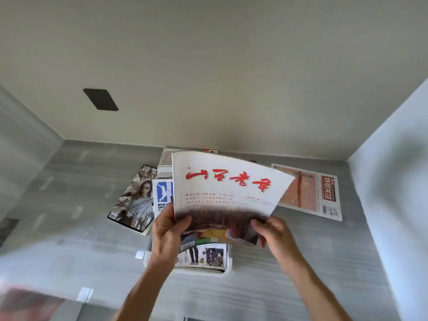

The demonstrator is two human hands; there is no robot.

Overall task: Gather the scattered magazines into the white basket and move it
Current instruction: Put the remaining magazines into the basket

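Bright, even daylight, soft and without hard shadows; only a faint shade under the raised magazine [222, 188]. Strong motion blur at the left and lower left edges, also along the white wall [393, 181] on the right. Wide-angle bending of straight lines toward the corners. Centre fairly sharp, red title readable, small print smeared. No glare spots.

Both bare forearms reached forward from lower edge, converging. Left hand [167, 230] raised, thumb curled over near edge of magazine [228, 188], fingers hidden behind it. Right hand [274, 235] level with left, apart from it, thumb on top, fingers beneath same edge. Wrists straight, palms turned inward.
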